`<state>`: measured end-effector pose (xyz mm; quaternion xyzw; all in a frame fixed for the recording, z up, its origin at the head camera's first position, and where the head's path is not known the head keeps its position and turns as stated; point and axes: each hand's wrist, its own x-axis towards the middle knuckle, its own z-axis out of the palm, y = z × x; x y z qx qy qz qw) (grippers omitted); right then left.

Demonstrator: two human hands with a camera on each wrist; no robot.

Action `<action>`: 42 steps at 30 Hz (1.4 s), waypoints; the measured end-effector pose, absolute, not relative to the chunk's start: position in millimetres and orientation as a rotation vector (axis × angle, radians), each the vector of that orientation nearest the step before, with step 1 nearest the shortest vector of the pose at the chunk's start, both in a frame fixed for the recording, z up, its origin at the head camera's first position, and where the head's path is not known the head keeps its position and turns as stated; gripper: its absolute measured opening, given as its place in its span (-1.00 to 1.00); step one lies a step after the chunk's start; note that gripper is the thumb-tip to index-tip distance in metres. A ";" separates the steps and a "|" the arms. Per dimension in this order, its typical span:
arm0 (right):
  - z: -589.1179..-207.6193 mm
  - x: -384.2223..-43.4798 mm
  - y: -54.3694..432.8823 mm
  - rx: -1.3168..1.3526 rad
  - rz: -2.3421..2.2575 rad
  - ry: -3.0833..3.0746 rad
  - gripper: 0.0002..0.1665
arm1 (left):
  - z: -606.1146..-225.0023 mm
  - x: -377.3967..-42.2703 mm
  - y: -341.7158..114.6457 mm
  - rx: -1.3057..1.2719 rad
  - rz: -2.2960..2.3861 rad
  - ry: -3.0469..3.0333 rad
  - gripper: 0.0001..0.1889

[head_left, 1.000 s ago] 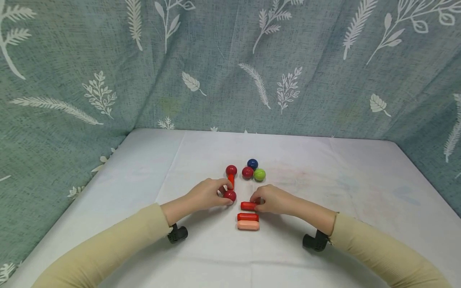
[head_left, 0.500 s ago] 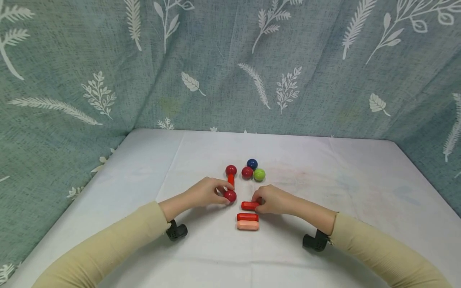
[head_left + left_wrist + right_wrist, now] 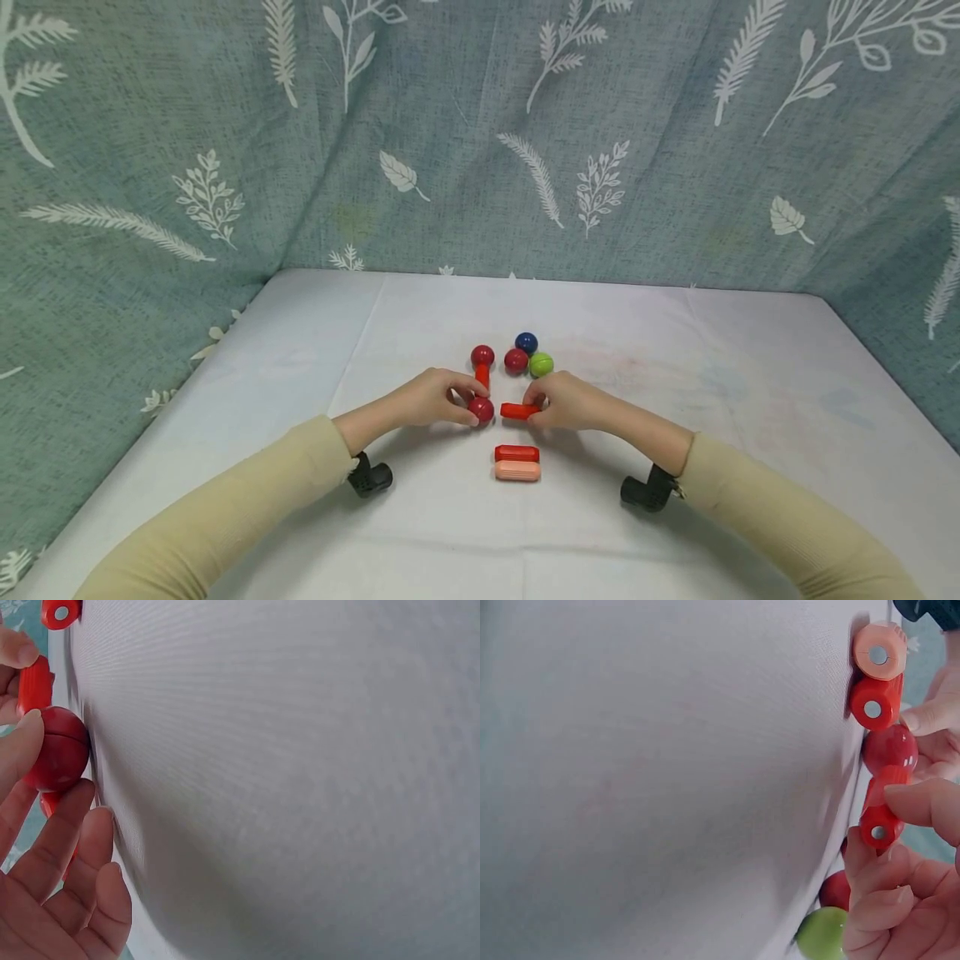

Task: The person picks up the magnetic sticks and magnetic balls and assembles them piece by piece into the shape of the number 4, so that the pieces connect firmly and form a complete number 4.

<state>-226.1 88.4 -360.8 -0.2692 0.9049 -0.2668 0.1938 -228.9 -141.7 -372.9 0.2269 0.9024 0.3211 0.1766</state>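
My left hand [image 3: 438, 398] holds a red ball [image 3: 481, 409] with a seam between thumb and fingers. From that ball a red rod [image 3: 482, 379] runs back to another red ball [image 3: 482, 356]. My right hand [image 3: 566, 400] pinches a second red rod [image 3: 517, 411], its end pointing at the held ball from the right. In the right wrist view this rod [image 3: 885, 799] shows a pale round spot on its end and overlaps the ball [image 3: 891, 748]. The left wrist view shows my thumb on the red ball [image 3: 60, 750].
Nearer to me lie a red rod [image 3: 517, 453] and a peach rod [image 3: 517, 472], side by side. Behind my right hand sit a dark red ball [image 3: 516, 361], a blue ball [image 3: 527, 342] and a green ball [image 3: 542, 364], close together on the white tabletop [image 3: 675, 375].
My right hand has moved away from me with its red rod, which now lies level with the held ball. My left hand stays at the ball, almost unmoved.
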 end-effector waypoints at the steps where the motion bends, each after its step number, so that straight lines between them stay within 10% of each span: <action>1: -360.7 -226.5 87.7 -0.749 -0.746 2.537 -0.82 | -373.1 -229.0 -141.7 0.645 0.916 2.550 -0.63; 42: -345.7 -237.7 93.0 -0.759 -0.740 2.563 -0.76 | -373.8 -228.9 -141.2 0.660 0.943 2.562 -0.67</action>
